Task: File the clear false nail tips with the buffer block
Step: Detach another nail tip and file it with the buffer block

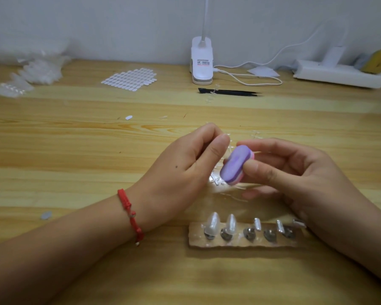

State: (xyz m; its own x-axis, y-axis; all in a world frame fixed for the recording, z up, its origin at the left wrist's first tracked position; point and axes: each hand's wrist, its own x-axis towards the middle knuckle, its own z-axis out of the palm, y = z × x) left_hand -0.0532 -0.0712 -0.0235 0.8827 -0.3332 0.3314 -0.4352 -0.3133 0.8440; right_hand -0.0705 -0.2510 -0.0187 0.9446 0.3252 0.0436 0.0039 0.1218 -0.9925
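The right hand is gripping the oval purple-and-pink foam buffer block between thumb and fingers. It is tilting the purple face toward the left hand, whose thumb and forefinger are pinching together, likely steadying a tip too faint to confirm. Two clear pointed false nail tips are standing on the pegged holder strip on the wooden worktop, within reach. The white clip lamp's label is showing only blurred print.

pale wooden table against a plain grey-white wall, evenly lit.
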